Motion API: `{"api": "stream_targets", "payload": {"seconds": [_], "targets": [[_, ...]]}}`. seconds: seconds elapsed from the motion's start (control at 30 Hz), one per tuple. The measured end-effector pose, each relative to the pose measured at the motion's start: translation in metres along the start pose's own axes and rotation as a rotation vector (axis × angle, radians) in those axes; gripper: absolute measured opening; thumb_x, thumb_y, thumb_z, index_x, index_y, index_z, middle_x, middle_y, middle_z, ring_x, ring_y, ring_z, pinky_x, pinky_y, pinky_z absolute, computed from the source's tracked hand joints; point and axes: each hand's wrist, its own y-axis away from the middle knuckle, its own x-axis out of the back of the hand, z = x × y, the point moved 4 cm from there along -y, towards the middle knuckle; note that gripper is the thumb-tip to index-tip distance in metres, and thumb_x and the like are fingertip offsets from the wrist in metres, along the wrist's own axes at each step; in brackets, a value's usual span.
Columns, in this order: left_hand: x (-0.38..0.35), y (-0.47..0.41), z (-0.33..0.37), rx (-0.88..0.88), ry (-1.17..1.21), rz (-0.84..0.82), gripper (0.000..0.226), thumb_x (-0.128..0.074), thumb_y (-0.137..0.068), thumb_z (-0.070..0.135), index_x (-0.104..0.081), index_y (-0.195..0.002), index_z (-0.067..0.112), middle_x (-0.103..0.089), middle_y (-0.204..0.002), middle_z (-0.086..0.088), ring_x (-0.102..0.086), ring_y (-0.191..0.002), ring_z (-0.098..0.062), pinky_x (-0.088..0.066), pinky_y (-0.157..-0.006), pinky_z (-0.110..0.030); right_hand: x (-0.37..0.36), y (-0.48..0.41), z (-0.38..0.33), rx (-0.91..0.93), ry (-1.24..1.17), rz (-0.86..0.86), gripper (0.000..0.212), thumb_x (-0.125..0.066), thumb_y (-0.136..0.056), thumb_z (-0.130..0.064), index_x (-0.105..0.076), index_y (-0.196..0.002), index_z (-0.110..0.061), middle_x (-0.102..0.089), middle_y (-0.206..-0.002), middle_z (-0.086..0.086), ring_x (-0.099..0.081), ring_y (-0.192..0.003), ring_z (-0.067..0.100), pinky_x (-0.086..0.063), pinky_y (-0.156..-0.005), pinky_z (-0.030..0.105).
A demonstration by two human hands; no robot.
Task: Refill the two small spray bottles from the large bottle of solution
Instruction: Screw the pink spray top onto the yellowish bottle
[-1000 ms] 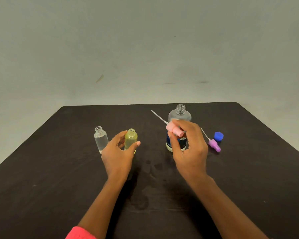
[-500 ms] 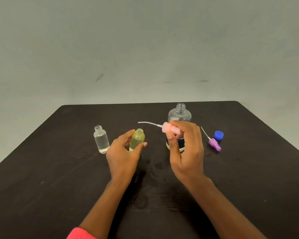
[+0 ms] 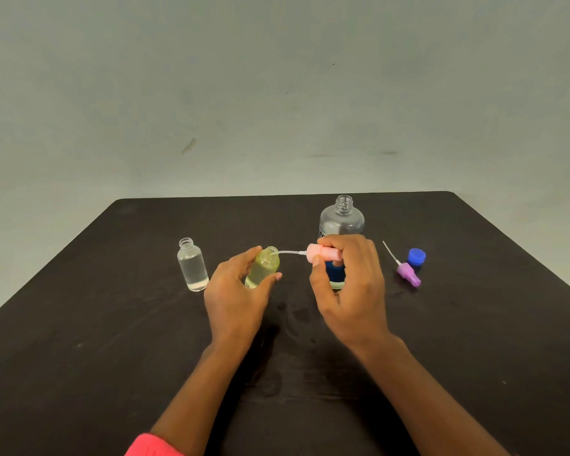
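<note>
The dark tabletop (image 3: pixel 112 357) carries everything. The large bottle (image 3: pixel 342 222) stands upright and uncapped at the far middle, partly behind the right hand (image 3: pixel 349 291).

The left hand (image 3: pixel 234 297) holds the yellow bottle (image 3: pixel 264 268) left of centre, its fingers and thumb curled round the body. The right hand's fingers pinch the pink sprayer (image 3: pixel 323 253) by its head, just in front of the large bottle.

The step looks like refitting that sprayer. The yellow bottle leans with its open mouth up and to the right. I cannot tell whether its base touches the tabletop.

The sprayer's long axis lies almost level, left to right. Its thin tube (image 3: pixel 288 252) points left, and the tip is at the bottle's mouth.

To do this well, hold the bottle steady and tip it no further, since it looks well filled. Swing the sprayer head up until its axis lines up with the bottle's. Feed the tube in slowly, because it looks thin enough to bend. Only then twist the collar onto the neck.

The clear bottle (image 3: pixel 192 266) stands upright and open at the left, apart from the hand. The purple sprayer (image 3: pixel 408 274) lies at the right with its tube pointing far and left. The blue cap (image 3: pixel 416 256) sits just beside it.
</note>
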Motion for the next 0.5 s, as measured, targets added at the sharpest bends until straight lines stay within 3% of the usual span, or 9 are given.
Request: {"api": "stream_targets", "payload": {"seconds": [0.17, 0.27, 0.37, 0.5], "targets": [[-0.003, 0.007, 0.010, -0.092, -0.016, -0.018, 0.051, -0.086, -0.065, 0.021, -0.067, -0.113, 0.023, -0.059, -0.098, 0.018, -0.064, -0.097, -0.014, -0.054, -0.086, -0.041, -0.007, 0.003, 0.004, -0.018, -0.005, -0.086, 0.028, -0.057, -0.086, -0.021, -0.056, -0.112, -0.012, -0.058, -0.101, -0.002, -0.049, -0.091, 0.007, -0.048, -0.075, 0.027], [-0.006, 0.011, 0.017, -0.151, -0.018, -0.032, 0.050, -0.086, -0.064, 0.020, -0.068, -0.111, 0.021, -0.059, -0.098, 0.020, -0.065, -0.094, -0.015, -0.055, -0.082, -0.042, -0.008, 0.005, 0.006, -0.077, -0.040, -0.125, 0.039, -0.056, -0.086, -0.025, -0.051, -0.123, -0.012, -0.053, -0.104, -0.009, -0.051, -0.093, 0.006, -0.047, -0.082, 0.022], [-0.008, 0.015, 0.021, -0.206, -0.025, -0.044, 0.047, -0.084, -0.066, 0.021, -0.069, -0.111, 0.017, -0.067, -0.100, 0.011, -0.065, -0.091, -0.014, -0.056, -0.079, -0.041, -0.009, 0.005, 0.006, -0.087, -0.054, -0.168, 0.043, -0.056, -0.087, -0.025, -0.047, -0.128, -0.015, -0.046, -0.106, -0.018, -0.050, -0.094, 0.002, -0.044, -0.084, 0.014], [-0.010, 0.016, 0.021, -0.227, -0.019, -0.077, 0.044, -0.082, -0.069, 0.025, -0.069, -0.111, 0.014, -0.071, -0.100, 0.004, -0.065, -0.088, -0.012, -0.057, -0.076, -0.040, -0.011, 0.005, 0.005, -0.105, -0.091, -0.211, 0.039, -0.059, -0.090, -0.018, -0.051, -0.128, -0.013, -0.054, -0.111, -0.012, -0.056, -0.098, 0.008, -0.045, -0.086, 0.015]]}}
